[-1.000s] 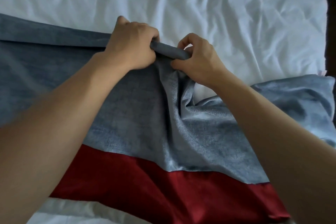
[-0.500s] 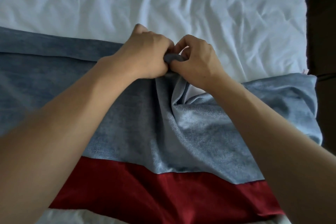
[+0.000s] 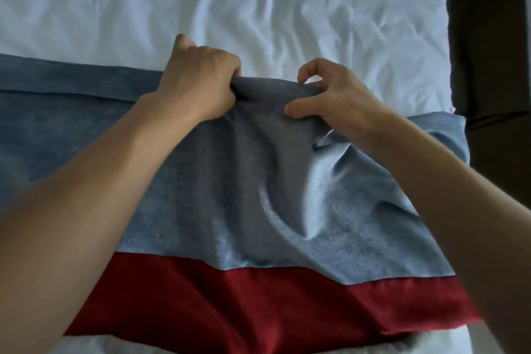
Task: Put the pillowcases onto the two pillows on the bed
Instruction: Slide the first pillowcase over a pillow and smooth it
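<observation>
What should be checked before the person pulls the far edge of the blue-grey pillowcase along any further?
1. Left hand grips the far edge of the blue-grey velvety pillowcase with a dark red band: ok.
2. Right hand pinches the same edge: ok, thumb on top, fingers curled over the hem.
3. Edge between the hands drawn flat: not ok, it is bunched and raised.
4. White pillow fully covered at the right end: cannot tell; only a small pale bit shows at the right corner.
5. Cloth smooth: not ok, deep folds run below the right hand.
6. Wrinkled white bedsheet caught in either grip: cannot tell.
</observation>
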